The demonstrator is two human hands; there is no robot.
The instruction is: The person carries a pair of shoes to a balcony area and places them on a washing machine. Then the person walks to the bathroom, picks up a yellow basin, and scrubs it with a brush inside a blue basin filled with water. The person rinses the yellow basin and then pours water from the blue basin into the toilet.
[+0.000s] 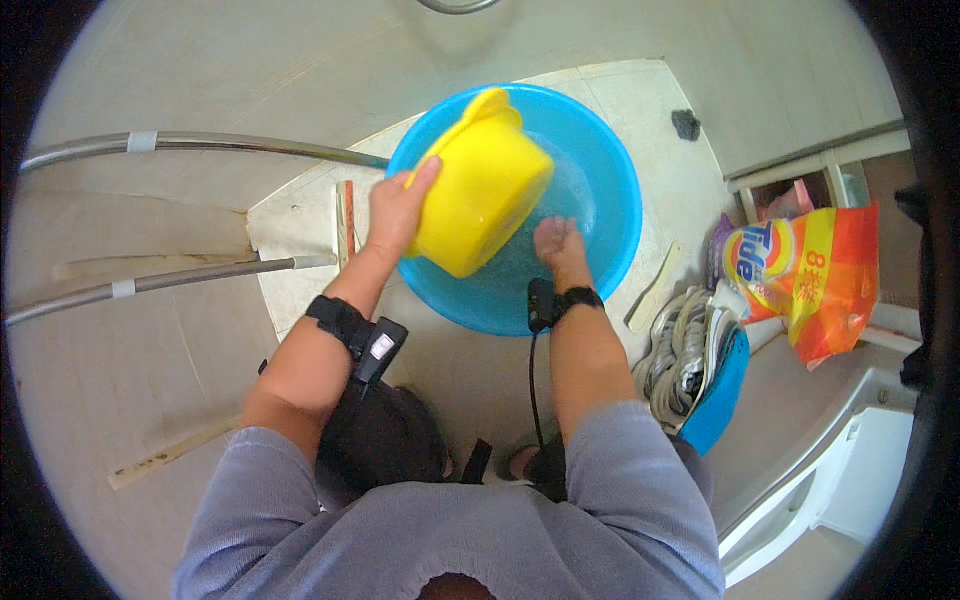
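A yellow plastic basin (487, 187) is tilted on its side over a large blue plastic tub (632, 202) on the floor. My left hand (405, 202) grips the yellow basin by its rim, thumb on the outer wall. Cloudy, sudsy water (574, 187) lies in the tub. My right hand (558, 238) is inside the tub, just right of the yellow basin and apart from it, with its fingers curled. Whether it holds anything cannot be told. Each wrist or forearm wears a black strap with a small device.
Right of the tub lie a pale long-handled brush (654, 289), a pair of shoes (679, 360) and a Tide detergent bag (814, 277). Two metal poles (225, 142) reach in from the left, one ending at a squeegee-like head (345, 221). A white toilet (847, 480) stands at the lower right.
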